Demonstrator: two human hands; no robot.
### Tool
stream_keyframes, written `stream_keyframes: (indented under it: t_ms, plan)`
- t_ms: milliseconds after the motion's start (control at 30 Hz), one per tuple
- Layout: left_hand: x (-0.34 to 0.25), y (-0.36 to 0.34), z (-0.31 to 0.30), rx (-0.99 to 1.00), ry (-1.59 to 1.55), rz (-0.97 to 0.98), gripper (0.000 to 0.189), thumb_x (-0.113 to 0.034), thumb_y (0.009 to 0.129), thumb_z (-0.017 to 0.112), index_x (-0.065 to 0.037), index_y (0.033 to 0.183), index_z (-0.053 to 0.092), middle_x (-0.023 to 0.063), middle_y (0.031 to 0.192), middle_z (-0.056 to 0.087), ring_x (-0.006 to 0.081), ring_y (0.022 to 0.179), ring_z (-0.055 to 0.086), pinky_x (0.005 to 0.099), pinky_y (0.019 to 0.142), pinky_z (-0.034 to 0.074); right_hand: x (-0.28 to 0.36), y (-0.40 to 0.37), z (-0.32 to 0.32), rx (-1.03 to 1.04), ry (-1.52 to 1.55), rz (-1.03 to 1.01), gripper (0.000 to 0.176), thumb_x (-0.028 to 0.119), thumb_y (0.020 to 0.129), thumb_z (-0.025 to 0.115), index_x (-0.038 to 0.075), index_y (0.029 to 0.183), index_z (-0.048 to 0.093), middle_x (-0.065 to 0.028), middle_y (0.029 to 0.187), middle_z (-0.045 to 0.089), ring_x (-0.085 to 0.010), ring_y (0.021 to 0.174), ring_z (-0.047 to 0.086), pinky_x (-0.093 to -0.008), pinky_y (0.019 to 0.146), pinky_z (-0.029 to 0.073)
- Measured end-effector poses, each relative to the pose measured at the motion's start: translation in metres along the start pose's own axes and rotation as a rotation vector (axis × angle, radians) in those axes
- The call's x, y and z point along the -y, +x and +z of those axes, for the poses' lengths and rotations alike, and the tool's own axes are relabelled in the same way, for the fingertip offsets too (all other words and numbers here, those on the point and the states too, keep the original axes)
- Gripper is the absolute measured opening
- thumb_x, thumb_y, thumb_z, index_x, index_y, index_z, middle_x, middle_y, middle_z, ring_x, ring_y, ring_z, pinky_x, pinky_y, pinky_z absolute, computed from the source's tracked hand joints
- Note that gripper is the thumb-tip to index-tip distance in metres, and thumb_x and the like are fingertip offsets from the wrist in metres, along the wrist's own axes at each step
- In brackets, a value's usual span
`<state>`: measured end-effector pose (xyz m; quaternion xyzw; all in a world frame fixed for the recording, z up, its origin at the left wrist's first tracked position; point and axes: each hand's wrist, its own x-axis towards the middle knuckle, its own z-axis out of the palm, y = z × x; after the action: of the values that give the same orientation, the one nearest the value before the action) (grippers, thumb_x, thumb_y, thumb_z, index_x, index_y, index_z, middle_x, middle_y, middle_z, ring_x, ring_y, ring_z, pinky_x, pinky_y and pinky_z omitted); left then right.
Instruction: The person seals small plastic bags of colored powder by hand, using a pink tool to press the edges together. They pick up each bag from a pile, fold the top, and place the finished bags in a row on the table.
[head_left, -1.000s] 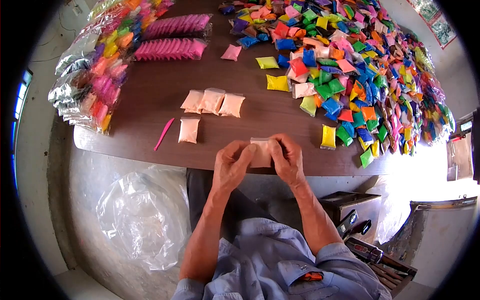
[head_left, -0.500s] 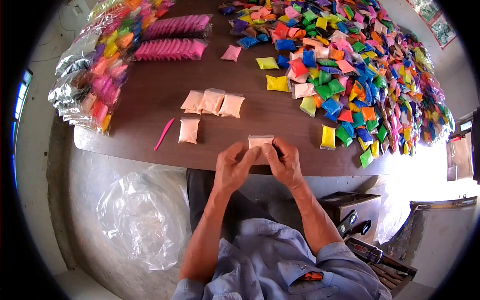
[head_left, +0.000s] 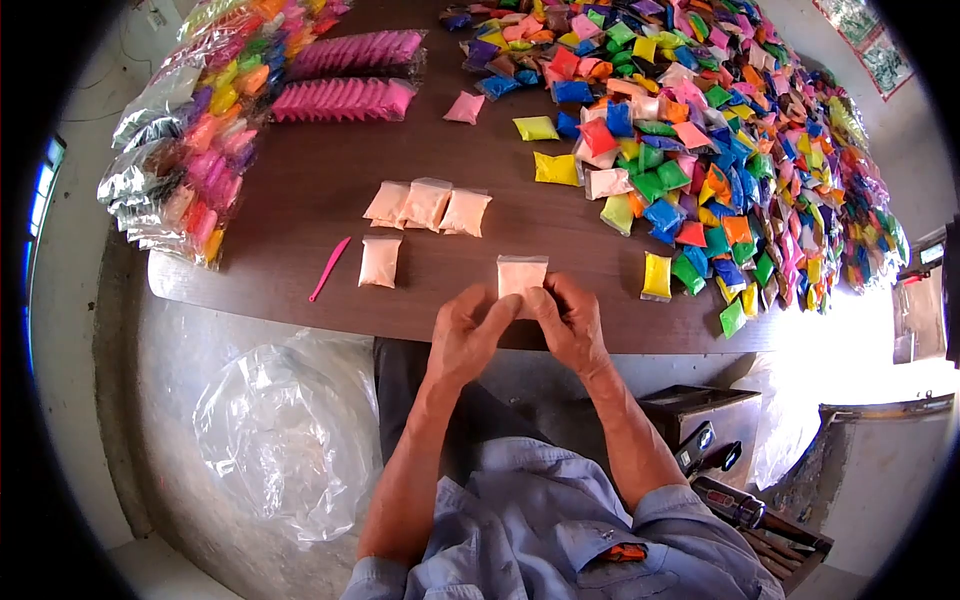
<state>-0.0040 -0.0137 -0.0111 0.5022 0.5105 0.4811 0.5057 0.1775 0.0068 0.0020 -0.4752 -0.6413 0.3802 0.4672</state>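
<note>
Between my left hand [head_left: 472, 325] and my right hand [head_left: 567, 318] is a small clear packet of pale peach material [head_left: 522, 274], upright above the table's front edge. The thumbs press its lower part, and the fingers are partly hidden behind it. To the left lies a single peach packet [head_left: 379, 262]. Behind that one, a few more peach packets [head_left: 426, 203] sit side by side and overlap. A pink plastic tool [head_left: 330, 268] rests at the far left of these.
Mixed coloured packets [head_left: 670, 180] cover the right side of the brown table [head_left: 300, 180]. Rows of pink packets [head_left: 340, 100] and bundled packets [head_left: 215, 130] lie at the back left. Clear plastic [head_left: 285, 440] is on the floor; a wooden drawer unit [head_left: 715, 420] stands at the right.
The held packet now stands higher above my thumbs, with more of its face showing. Both hands have stayed nearly in place.
</note>
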Motion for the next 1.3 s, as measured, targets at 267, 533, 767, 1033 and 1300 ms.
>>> stream_keyframes:
  t_ms: [267, 533, 767, 1033, 1300]
  plan:
    - [-0.011, 0.001, 0.001, 0.077, 0.224, 0.026, 0.035, -0.034, 0.101, 0.074, 0.001, 0.099, 0.072, -0.0001, 0.079, 0.064, 0.0078, 0.070, 0.054, 0.0262, 0.059, 0.043, -0.011, -0.003, 0.002, -0.021, 0.170, 0.109, 0.024, 0.023, 0.104, 0.069, -0.001, 0.099, 0.070, -0.0039, 0.077, 0.065, -0.0091, 0.071, 0.057, -0.0282, 0.061, 0.049]
    - [-0.013, 0.000, 0.003, -0.021, 0.132, 0.028, 0.032, -0.028, 0.096, 0.076, 0.003, 0.094, 0.071, 0.0056, 0.069, 0.060, 0.0121, 0.065, 0.051, 0.0339, 0.058, 0.043, -0.006, -0.003, -0.002, 0.047, 0.053, 0.034, 0.025, 0.023, 0.105, 0.068, -0.002, 0.104, 0.071, -0.0014, 0.084, 0.070, -0.0080, 0.077, 0.061, -0.0270, 0.067, 0.051]
    - [-0.011, 0.001, -0.001, 0.045, 0.151, -0.027, 0.035, -0.033, 0.101, 0.074, 0.002, 0.103, 0.074, 0.0016, 0.080, 0.068, 0.0094, 0.071, 0.058, 0.0260, 0.061, 0.046, -0.006, -0.001, -0.003, -0.017, 0.164, 0.062, 0.027, 0.024, 0.106, 0.065, -0.002, 0.110, 0.071, -0.0009, 0.088, 0.070, -0.0078, 0.081, 0.060, -0.0269, 0.071, 0.051]
    - [-0.011, 0.000, 0.001, 0.009, 0.222, 0.030, 0.031, -0.029, 0.102, 0.073, 0.001, 0.103, 0.074, 0.0028, 0.082, 0.069, 0.0099, 0.073, 0.060, 0.0261, 0.063, 0.047, 0.002, 0.000, -0.002, -0.032, 0.167, 0.029, 0.026, 0.024, 0.104, 0.068, -0.002, 0.107, 0.071, -0.0010, 0.085, 0.069, -0.0070, 0.078, 0.058, -0.0269, 0.067, 0.049]
    - [-0.003, 0.002, -0.001, 0.007, 0.182, 0.045, 0.033, -0.032, 0.102, 0.073, 0.001, 0.102, 0.074, 0.0015, 0.082, 0.067, 0.0080, 0.073, 0.058, 0.0259, 0.063, 0.046, -0.010, -0.003, -0.004, 0.043, 0.140, 0.112, 0.022, 0.021, 0.102, 0.069, -0.001, 0.101, 0.071, -0.0012, 0.080, 0.066, -0.0070, 0.075, 0.056, -0.0270, 0.064, 0.047]
